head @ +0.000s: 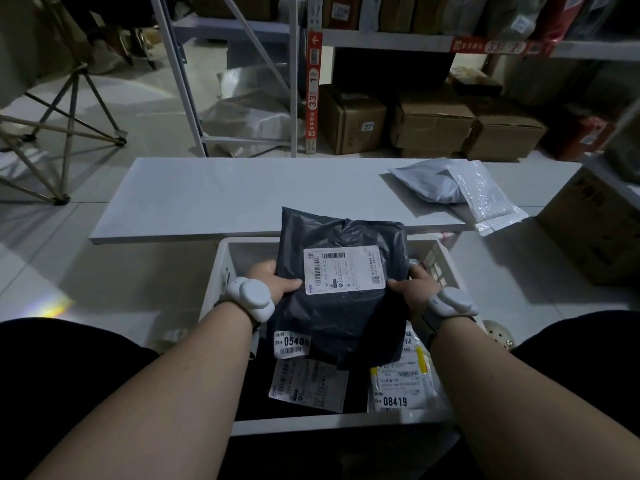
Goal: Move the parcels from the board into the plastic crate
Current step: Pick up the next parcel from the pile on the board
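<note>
Dim stockroom, pale tiled floor (138, 109). A white board (225, 195) is lying low across the floor, serving as the worktop. Metal shelving (381, 39) is standing at 12 to 2 o'clock, with cardboard boxes (433, 123) sitting under it.

A white plastic crate (329, 424) is sitting just in front of the board, at 6 o'clock. A dark parcel (343, 296) with a white label is being held over the crate. The left hand (273, 282) is gripping its left edge at 9 o'clock, thumb on top; the right hand (415, 289) is gripping the right edge at 3 o'clock, thumb likewise on top. Both grips are clamped on the parcel.

Labelled parcels (398, 393) are lying in the crate beneath it. A grey parcel (429, 181) and a bubble mailer (485, 199) are lying on the board at 2 o'clock, the mailer overhanging the edge. A folding stool (62, 126) is standing at 10 o'clock.
</note>
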Demonstrator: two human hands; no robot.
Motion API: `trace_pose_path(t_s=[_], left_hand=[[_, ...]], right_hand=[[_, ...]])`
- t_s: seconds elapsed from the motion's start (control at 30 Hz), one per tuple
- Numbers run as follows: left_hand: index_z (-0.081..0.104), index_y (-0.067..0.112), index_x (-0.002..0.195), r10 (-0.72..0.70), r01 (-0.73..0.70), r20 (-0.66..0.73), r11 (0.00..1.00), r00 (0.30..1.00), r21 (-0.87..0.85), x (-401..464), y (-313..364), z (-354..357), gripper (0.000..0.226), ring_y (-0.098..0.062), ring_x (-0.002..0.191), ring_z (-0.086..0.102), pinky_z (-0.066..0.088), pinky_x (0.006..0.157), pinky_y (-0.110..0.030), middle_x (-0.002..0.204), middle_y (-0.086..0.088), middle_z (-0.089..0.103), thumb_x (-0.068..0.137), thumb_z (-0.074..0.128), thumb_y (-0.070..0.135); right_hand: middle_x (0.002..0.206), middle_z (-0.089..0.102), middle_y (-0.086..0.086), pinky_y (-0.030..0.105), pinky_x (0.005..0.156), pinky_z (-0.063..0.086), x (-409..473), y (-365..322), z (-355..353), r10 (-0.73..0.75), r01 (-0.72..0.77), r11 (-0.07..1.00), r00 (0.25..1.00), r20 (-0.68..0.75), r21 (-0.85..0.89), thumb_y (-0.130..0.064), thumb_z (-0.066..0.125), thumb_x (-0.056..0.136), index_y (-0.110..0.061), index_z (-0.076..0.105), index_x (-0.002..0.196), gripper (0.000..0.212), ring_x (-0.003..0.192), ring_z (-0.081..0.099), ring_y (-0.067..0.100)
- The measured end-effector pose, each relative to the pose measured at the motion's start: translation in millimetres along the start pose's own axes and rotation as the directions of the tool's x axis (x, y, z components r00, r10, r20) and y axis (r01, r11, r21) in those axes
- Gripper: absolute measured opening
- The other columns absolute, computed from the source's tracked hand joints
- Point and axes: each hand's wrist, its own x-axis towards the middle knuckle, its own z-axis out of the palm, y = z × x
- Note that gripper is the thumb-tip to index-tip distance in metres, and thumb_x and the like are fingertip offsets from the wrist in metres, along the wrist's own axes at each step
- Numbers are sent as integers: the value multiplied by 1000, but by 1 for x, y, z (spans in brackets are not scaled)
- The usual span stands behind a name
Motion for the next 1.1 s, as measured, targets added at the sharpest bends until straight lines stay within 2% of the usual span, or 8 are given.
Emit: trace_pose_path(t_s=[0.17, 0.37, 0.47, 0.57, 0.7, 0.83, 0.93, 1.1], left_hand=[[61, -9, 112, 17, -17, -9, 998, 1000, -62, 4, -3, 0, 28, -25, 92, 59, 51, 76, -29, 112, -22, 65, 84, 60, -11], [63, -3, 112, -7, 5, -23, 997, 1000, -78, 9, -7, -1, 26, -26, 93, 61, 51, 92, -39, 98, -11, 67, 87, 59, -6], [62, 0, 114, -8, 6, -13, 992, 1000, -123, 9, -8, 2, 26, -26, 91, 60, 51, 89, -40, 83, -4, 63, 88, 59, -2], [58, -4, 114, -29, 33, 42, 995, 999, -96, 8, -17, 8, 27, -26, 91, 59, 51, 78, -34, 95, -12, 65, 87, 61, -2], [51, 0, 119, -24, 5, 268, 997, 963, 73, 5, -32, 13, 45, -21, 95, 61, 54, 82, -21, 115, -9, 62, 78, 68, -9], [41, 8, 132, -28, -40, 376, 984, 926, 171, 10, -41, 10, 72, -23, 119, 53, 42, 106, -43, 125, -7, 57, 71, 71, -16], [43, 14, 135, -34, -80, 360, 951, 932, 299, 13, -44, 9, 76, -25, 119, 55, 43, 105, -44, 126, -7, 60, 69, 76, -7], [45, 13, 133, -100, -44, 341, 919, 935, 392, 21, -56, 9, 78, -28, 118, 57, 46, 102, -45, 126, -9, 61, 64, 79, 3]], right_hand=[[100, 65, 5, 45, 100, 47, 2, 0, -5, -27, 26, 997, 1000, -5, -75, 3, 63, 85, -18, 61, 109, 31, 102, 62, 30], [111, 64, 11, 46, 102, 46, 7, 0, -6, 4, -7, 983, 1000, -13, -185, 5, 63, 84, -5, 57, 122, 39, 108, 60, 32], [121, 63, 15, 43, 104, 44, 12, 1, -11, 10, -14, 973, 1000, -18, -230, 2, 64, 85, -5, 54, 126, 43, 114, 58, 33], [125, 60, 12, 36, 103, 42, 13, 2, -16, 26, -36, 961, 999, -41, -275, -2, 62, 88, -8, 50, 133, 47, 118, 56, 31], [131, 58, 11, 39, 104, 42, 17, 4, -22, 28, -61, 925, 995, -91, -374, -15, 63, 89, -14, 48, 135, 49, 120, 54, 30], [139, 50, 10, 36, 105, 38, 14, 1, -26, 56, -135, 821, 986, -158, -554, -28, 58, 92, -16, 41, 140, 53, 125, 50, 31], [142, 47, 8, 32, 102, 35, 15, 8, -23, 63, -135, 806, 988, -143, -577, -22, 53, 96, -14, 37, 143, 51, 129, 46, 30], [135, 52, 19, 31, 96, 41, 21, 16, -10, 78, -174, 825, 977, -197, -537, -6, 51, 94, -1, 49, 133, 40, 125, 49, 32]])
